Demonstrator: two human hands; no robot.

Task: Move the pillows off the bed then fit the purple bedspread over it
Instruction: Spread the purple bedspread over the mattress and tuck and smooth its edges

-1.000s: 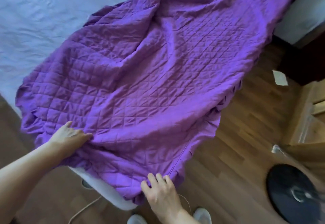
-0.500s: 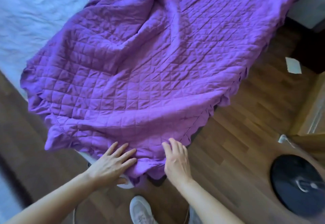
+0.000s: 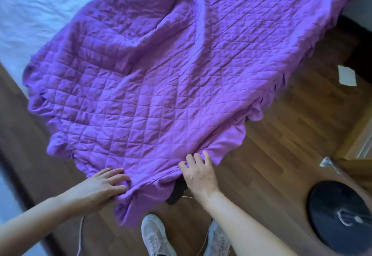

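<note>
— How's your light?
— Soft daylight: bright on your bedspread [image 3: 161,74], sheen on the floor [image 3: 281,145] at right, dim down the left edge.
— Sharp?
— Centre, yes; your bottom corners smear and bow.

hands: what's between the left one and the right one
Only bedspread: its bunched hem runs from the left hand to the right hand, with nothing else lying on it. The head view shows this.
</note>
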